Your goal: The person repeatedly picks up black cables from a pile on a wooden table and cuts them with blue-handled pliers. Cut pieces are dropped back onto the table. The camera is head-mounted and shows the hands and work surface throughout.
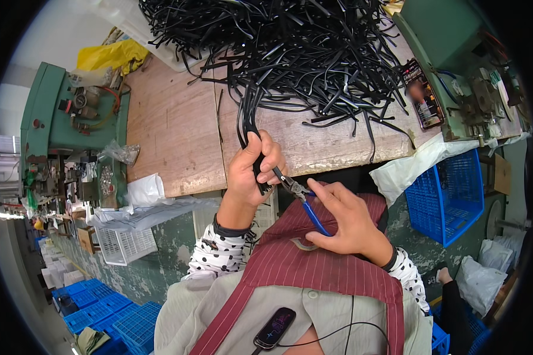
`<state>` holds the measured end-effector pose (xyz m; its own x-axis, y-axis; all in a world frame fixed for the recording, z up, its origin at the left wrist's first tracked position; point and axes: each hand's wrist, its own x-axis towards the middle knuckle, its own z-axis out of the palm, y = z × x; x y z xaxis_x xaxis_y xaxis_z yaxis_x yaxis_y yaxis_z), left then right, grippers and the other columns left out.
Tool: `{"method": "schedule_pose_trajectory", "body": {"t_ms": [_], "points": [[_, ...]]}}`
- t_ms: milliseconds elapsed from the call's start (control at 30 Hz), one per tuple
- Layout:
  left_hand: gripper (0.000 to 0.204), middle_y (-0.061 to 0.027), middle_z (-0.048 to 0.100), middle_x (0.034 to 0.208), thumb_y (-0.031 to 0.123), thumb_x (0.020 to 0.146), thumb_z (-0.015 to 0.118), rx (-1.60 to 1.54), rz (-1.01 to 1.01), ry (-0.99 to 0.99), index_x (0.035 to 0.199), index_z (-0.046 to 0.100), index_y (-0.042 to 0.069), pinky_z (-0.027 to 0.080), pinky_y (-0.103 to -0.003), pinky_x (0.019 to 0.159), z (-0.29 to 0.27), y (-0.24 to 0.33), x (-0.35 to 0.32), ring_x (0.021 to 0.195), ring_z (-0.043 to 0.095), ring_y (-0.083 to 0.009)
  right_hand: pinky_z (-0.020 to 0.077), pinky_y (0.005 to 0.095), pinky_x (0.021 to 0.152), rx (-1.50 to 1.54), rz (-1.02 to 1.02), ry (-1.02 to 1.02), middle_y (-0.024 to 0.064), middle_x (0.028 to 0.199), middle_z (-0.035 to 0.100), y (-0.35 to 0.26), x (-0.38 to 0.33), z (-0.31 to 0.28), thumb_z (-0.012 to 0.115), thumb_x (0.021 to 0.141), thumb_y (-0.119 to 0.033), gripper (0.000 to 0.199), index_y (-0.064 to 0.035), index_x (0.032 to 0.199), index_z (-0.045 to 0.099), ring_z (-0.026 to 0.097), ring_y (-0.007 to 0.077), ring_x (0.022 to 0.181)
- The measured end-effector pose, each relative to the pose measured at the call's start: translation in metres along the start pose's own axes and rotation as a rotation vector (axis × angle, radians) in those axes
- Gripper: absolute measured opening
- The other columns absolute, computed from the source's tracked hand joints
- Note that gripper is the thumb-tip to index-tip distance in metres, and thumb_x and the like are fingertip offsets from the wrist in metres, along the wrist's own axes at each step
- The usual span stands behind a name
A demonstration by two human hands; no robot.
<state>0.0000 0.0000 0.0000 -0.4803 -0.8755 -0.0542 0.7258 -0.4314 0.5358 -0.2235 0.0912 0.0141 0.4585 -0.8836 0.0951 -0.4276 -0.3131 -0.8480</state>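
My left hand (249, 171) is closed around a bundle of thin black strips (247, 115), some with bent ends. The strips stick out above my fist, and their lower ends show beneath my fingers. In my right hand (352, 225) is a pair of pliers with blue handles (315, 218). The metal jaws are at the end of one strip beside my left fingers; whether they grip it is too small to tell. A large tangled heap of similar black strips (314, 59) lies on the wooden table (169, 118) beyond my hands.
Green machines stand to the left (71, 112) and right (441, 35) of the table. A blue crate (447, 198) is below its right side, a white basket (126, 244) below its left. Blue crates (95, 305) are stacked at lower left. A yellow bag (109, 56) lies at the back left.
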Motion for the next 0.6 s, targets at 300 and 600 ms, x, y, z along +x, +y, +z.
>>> {"method": "schedule_pose_trajectory", "body": {"t_ms": [300, 600], "points": [[0.039, 0.0040, 0.042, 0.064, 0.044, 0.109, 0.040, -0.051, -0.012, -0.128, 0.090, 0.049, 0.012, 0.036, -0.024, 0.051, -0.013, -0.002, -0.001, 0.048, 0.035, -0.0050, 0.0535, 0.0407, 0.073, -0.260, -0.138, 0.121, 0.0148, 0.104, 0.057, -0.003, 0.001, 0.003, 0.087, 0.064, -0.023, 0.092, -0.0053, 0.146, 0.049, 0.061, 0.0308, 0.088], [0.037, 0.0006, 0.043, 0.064, 0.043, 0.108, 0.043, 0.260, 0.351, 0.043, 0.091, 0.048, 0.011, 0.035, -0.025, 0.051, 0.000, -0.016, -0.007, 0.049, 0.034, -0.0070, 0.0535, 0.0383, 0.070, -0.135, -0.056, 0.131, 0.0139, 0.099, 0.056, -0.006, 0.001, 0.009, 0.086, 0.067, -0.028, 0.091, -0.0010, 0.146, 0.048, 0.062, 0.0294, 0.081]]}}
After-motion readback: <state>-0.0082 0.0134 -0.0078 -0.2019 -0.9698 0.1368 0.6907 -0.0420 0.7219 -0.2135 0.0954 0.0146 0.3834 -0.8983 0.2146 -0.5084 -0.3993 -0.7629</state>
